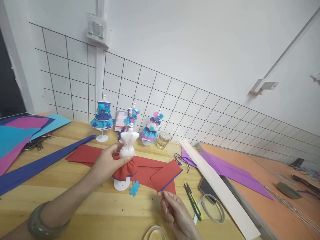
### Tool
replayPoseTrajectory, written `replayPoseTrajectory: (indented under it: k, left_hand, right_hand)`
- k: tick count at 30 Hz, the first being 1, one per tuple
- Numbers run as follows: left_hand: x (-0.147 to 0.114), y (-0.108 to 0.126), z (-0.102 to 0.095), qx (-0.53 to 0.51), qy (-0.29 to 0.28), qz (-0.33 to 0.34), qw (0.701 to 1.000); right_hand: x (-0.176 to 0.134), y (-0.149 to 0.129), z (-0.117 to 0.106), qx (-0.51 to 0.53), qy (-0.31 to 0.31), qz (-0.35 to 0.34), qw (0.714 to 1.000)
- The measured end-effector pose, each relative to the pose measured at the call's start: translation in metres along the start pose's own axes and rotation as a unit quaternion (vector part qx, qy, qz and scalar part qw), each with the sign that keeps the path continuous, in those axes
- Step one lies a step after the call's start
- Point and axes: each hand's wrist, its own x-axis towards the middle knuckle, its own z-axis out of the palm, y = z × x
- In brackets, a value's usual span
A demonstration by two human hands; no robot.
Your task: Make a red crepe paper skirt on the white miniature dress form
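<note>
My left hand (110,161) is wrapped round the waist of a small white dress form (129,140), which stands upright on its round base. A gathered red skirt (126,169) with a blue hem hangs from the form under my thumb. Thumb and forefinger of my right hand (173,208) pinch the near corner of a folded red paper strip (165,176) with a blue edge. More red paper (86,155) lies behind the form. A blue paper flower (134,188) rests just right of the base. Green-handled thread snips (193,201) lie right of my right hand.
Three dressed forms, one in a blue tiered dress (102,116), stand at the back beside a glass jar (164,140). Clear tape rolls (213,208), a dark phone-like slab (207,189) and a long white strip (220,191) lie rightward. Coloured sheets (15,140) lie left.
</note>
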Motion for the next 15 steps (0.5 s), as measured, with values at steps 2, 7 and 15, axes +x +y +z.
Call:
replayPoseTrajectory:
  k: [2,7,15]
  left_hand:
    - [0.002,-0.001,-0.002,-0.013,0.000,0.009,1.000]
    - [0.005,-0.002,-0.005,-0.054,-0.012,0.009,0.998]
    - [-0.004,0.012,-0.002,0.024,0.012,0.015,1.000]
  right_hand:
    - [0.000,0.000,0.000,0.001,-0.002,0.001,1.000]
    - [-0.001,-0.001,0.000,-0.002,-0.004,-0.001,1.000]
    - [-0.003,0.000,0.001,-0.006,-0.005,-0.007,1.000]
